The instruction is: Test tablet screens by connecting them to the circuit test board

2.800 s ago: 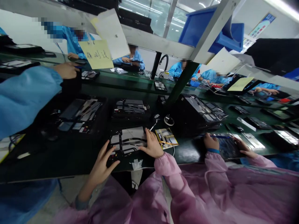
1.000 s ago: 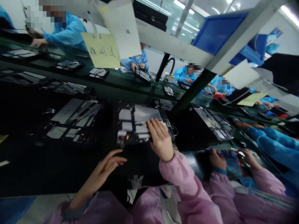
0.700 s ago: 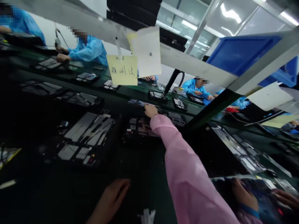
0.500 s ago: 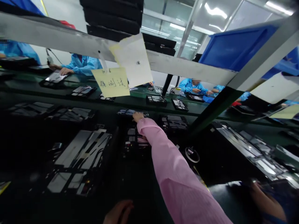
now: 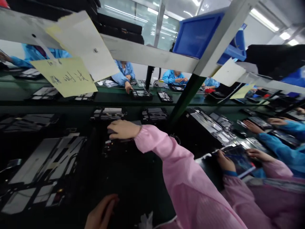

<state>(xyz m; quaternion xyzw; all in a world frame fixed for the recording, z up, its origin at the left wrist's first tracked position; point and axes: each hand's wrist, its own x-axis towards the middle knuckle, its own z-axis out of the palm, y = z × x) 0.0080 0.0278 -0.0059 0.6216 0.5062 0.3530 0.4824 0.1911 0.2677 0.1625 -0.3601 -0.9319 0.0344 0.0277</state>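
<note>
My right hand (image 5: 125, 129), in a pink sleeve, reaches over an opened electronic device (image 5: 111, 148) with a dark casing and covers much of it. Its fingers are stretched and slightly bent, with a gap between them; whether they touch the casing I cannot tell. Just behind lies another opened device (image 5: 111, 113) with grey panels. Low in the view, my left hand (image 5: 101, 213) hovers over the dark bench, loosely curved, fingers apart, nothing seen in it. A large opened device (image 5: 47, 162) with grey panels and black strips lies to its upper left.
A green-black post (image 5: 184, 100) and a white shelf beam (image 5: 147, 55) with hanging paper notes cross ahead. At right, a co-worker in pink holds a dark panel (image 5: 239, 159). Opened devices (image 5: 209, 125) lie at right; people in blue sit opposite.
My right hand has come back from the farther device to above the nearer one. The view has swung right, bringing the co-worker at right into sight. My left hand stays low.
</note>
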